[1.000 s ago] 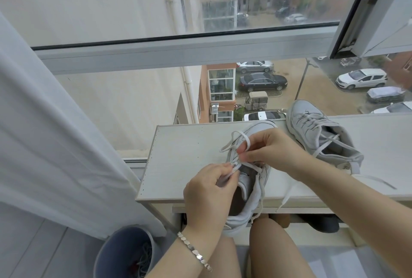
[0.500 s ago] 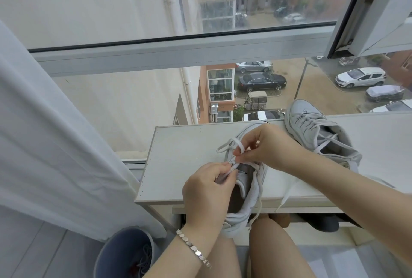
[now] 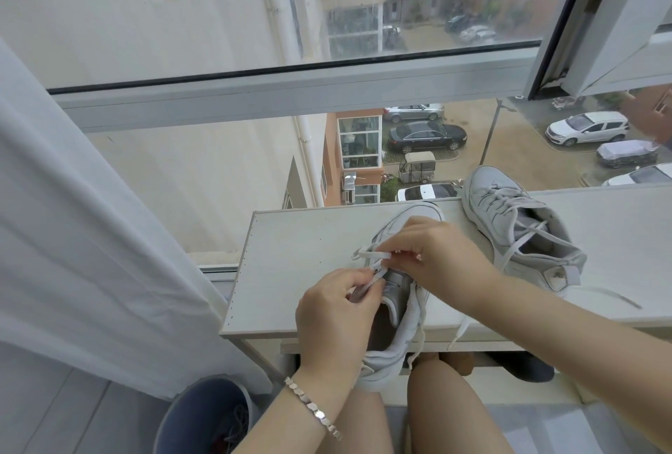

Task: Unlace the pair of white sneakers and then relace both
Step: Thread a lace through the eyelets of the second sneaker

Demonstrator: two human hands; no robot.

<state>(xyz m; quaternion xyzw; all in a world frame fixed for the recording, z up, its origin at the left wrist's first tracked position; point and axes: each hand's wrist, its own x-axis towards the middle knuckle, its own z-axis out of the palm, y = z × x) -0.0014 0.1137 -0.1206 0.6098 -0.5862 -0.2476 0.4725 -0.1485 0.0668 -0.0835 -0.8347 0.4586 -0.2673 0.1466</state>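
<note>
Finding one sneaker (image 3: 398, 295) lying on the tabletop (image 3: 298, 271), toe pointing at the window and heel overhanging the front edge above the knees. Noting its lace (image 3: 371, 255) sticking out in a flat loop to the left of the throat, with a loose end hanging over the tabletop's front edge on the right.

Seeing the left hand (image 3: 334, 315) hovering over the shoe's opening, fingers (image 3: 358, 277) curling in and pinching a lace strand at the left side of the tongue. Seeing the right hand (image 3: 436, 257) reaching across from the right, fingers (image 3: 394, 244) pinching the loop just above the left hand's grip. Recording both hands as gripping lace. Noting a metal bracelet (image 3: 312, 404) sitting on the left wrist.

Finding the second sneaker (image 3: 520, 231) standing laced at the tabletop's rear right, well apart from the hands, toe touching the far edge and one lace end trailing along the tabletop to the right.

Noting a white curtain (image 3: 72, 235) hanging at the left, a grey bin (image 3: 196, 413) standing on the floor below it, and parked cars showing through the glass.
</note>
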